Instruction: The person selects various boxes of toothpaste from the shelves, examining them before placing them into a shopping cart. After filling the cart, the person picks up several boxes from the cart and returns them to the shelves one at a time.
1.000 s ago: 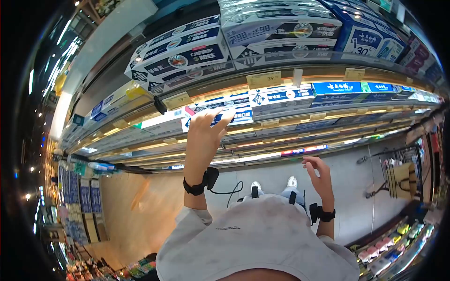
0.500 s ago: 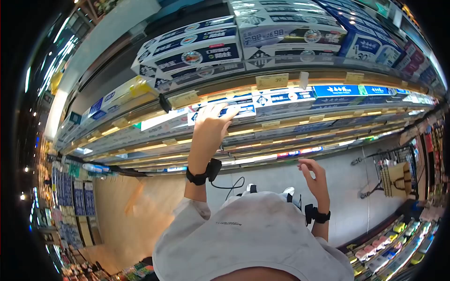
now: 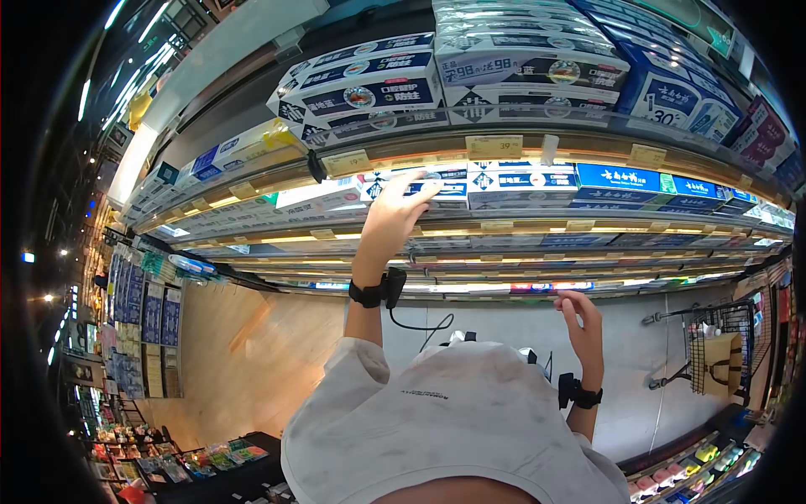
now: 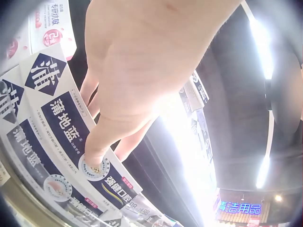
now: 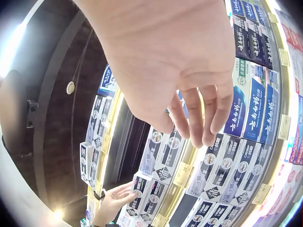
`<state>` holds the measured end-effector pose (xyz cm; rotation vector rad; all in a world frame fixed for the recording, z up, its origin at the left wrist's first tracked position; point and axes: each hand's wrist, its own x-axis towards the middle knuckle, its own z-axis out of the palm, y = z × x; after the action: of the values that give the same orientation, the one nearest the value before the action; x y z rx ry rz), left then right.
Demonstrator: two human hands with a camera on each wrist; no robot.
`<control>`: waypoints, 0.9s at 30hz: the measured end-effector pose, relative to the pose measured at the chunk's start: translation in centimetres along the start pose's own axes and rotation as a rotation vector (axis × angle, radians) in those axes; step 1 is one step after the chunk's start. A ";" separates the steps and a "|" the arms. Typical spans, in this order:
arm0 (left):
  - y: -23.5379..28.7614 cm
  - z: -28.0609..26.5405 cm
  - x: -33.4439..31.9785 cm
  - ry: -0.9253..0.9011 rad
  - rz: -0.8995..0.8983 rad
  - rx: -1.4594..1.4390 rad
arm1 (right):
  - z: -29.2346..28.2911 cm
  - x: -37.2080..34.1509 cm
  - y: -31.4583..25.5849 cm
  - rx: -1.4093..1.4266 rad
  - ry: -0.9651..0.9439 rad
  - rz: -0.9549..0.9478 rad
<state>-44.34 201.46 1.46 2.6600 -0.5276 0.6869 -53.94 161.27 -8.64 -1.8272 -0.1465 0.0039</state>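
My left hand (image 3: 395, 214) is at a white and navy toothpaste box (image 3: 449, 191) on the lit shelf below the top one. In the left wrist view the thumb presses the front of that toothpaste box (image 4: 66, 116), while the other fingers go over behind it, so the hand pinches it. A second box of the same kind (image 4: 33, 161) lies right under it. The right hand (image 3: 581, 326) hangs in front of the lower shelves, fingers loosely bent, holding nothing. The right wrist view shows this right hand (image 5: 180, 61) with the toothpaste shelves beyond.
Stacked toothpaste boxes (image 3: 537, 76) fill the shelf above, behind a clear front lip with price tags (image 3: 494, 148). Blue boxes (image 3: 617, 178) stand to the right. A shopping cart (image 3: 714, 353) with a tan bag is on the floor at the right.
The head view has shifted slightly, so the shelves appear a little further right. My left hand has settled lower on the box front; the right hand stays down, holding nothing.
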 end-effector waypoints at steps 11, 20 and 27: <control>-0.2 1.6 0.4 0.033 0.026 0.061 | -1.1 -0.9 0.9 0.026 0.031 0.021; -1.5 1.3 0.5 -0.021 0.044 0.010 | -0.9 -1.3 0.9 0.032 0.045 0.040; -1.5 1.2 0.6 -0.026 0.053 -0.001 | -0.4 -1.4 0.8 0.037 0.056 0.048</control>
<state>-42.76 202.15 0.42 2.6664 -0.6067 0.6676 -55.19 160.59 -9.41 -1.7919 -0.0630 -0.0108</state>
